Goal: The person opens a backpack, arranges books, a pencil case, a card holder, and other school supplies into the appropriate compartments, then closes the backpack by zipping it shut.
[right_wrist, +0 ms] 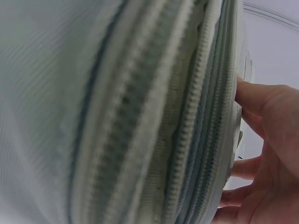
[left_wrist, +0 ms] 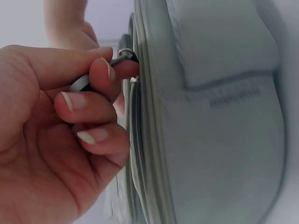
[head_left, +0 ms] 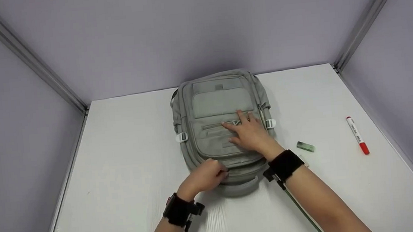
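Note:
A grey-green backpack (head_left: pixel 222 102) lies on the white table, front side up, its carry handle (head_left: pixel 239 188) toward the person. At the handle end, my left hand (head_left: pixel 205 174) pinches a dark zipper pull (left_wrist: pixel 80 84) between thumb and curled fingers. The left wrist view shows this pull beside a long zipper (left_wrist: pixel 152 121). My right hand (head_left: pixel 250 132) rests on the backpack's front with its fingers spread. In the right wrist view, several rows of zipper teeth (right_wrist: pixel 189 123) run along the bag's side, and the fingertips touch its front edge.
Right of the backpack lie a small green block (head_left: pixel 305 146) and a white marker with a red cap (head_left: pixel 357 135). A small white piece (head_left: pixel 304 160) is partly hidden by the right wrist. Pale wall panels (head_left: pixel 206 30) enclose the table at the back and sides.

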`<state>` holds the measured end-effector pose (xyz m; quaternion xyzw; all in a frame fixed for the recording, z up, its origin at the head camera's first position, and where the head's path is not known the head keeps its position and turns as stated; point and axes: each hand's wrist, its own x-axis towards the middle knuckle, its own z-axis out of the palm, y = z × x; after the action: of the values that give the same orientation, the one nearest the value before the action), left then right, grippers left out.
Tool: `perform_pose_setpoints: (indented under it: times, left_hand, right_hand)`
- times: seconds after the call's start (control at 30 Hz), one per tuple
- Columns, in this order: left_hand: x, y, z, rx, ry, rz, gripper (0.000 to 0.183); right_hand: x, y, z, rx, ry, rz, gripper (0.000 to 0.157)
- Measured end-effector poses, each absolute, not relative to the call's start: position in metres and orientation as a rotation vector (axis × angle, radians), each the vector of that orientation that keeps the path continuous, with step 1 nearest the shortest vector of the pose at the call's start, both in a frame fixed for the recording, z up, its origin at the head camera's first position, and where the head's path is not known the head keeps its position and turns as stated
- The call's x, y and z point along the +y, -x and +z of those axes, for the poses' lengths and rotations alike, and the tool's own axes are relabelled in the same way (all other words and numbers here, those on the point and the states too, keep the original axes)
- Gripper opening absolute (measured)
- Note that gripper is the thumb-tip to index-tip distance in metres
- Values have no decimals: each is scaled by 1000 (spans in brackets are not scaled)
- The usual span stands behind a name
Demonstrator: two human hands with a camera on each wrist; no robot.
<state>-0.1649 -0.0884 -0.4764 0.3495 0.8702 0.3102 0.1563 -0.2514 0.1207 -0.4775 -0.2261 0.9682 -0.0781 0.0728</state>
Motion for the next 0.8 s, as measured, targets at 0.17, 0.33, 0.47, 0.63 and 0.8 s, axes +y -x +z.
perform_pose_setpoints:
  times: [0.17,0.33,0.47,0.63,0.8]
  left_hand:
    - [-86,164,-472,2597,-935,844,18]
    - [-85,166,-469,2705,-870,875,16]
    - [-84,167,-469,2745,-836,975,7]
    - [-85,169,-471,2757,-823,1087,5]
    - [-85,168,-471,2705,-865,1141,8]
  right_hand:
    - [125,247,-482,2940,700,-271,55]
    - [126,234,-479,3061,832,-299,42]
    - [124,219,-478,3067,1078,-508,26]
    - [120,201,-480,2818,1260,-787,22]
    - [109,189,-488,2591,1220,-922,16]
